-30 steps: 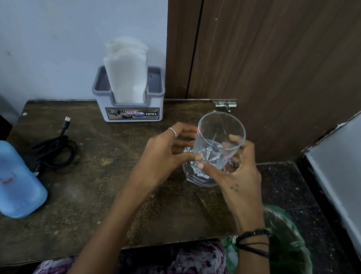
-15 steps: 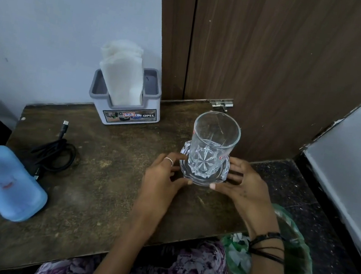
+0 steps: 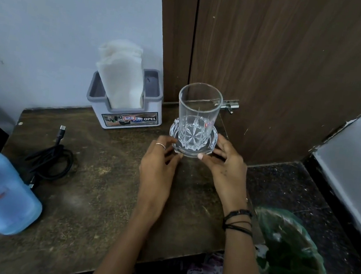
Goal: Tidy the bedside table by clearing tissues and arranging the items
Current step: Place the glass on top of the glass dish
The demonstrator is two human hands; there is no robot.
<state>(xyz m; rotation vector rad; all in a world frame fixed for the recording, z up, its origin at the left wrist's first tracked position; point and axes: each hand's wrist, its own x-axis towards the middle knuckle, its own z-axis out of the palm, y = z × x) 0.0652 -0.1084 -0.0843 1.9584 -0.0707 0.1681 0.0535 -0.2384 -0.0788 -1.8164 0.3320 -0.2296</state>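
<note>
A clear cut-glass tumbler (image 3: 197, 116) stands upright on a round glass saucer (image 3: 214, 137) at the back right of the brown bedside table (image 3: 101, 195). My left hand (image 3: 159, 166) and my right hand (image 3: 226, 166) flank the saucer's near edge, fingertips pinching its rim from both sides. A grey and white tissue holder (image 3: 131, 118) with white tissues (image 3: 120, 77) standing in it sits against the wall, just left of the tumbler.
A coiled black cable (image 3: 53, 160) and a blue plastic case (image 3: 0, 192) lie at the table's left side. A bin lined with a green bag (image 3: 291, 264) stands on the dark floor by the table's right front corner. A wooden door with a metal latch (image 3: 231, 104) rises behind the tumbler.
The tumbler went from being held in both hands to standing on the saucer. Both hands dropped to the saucer's rim, and saucer and tumbler slid back toward the door.
</note>
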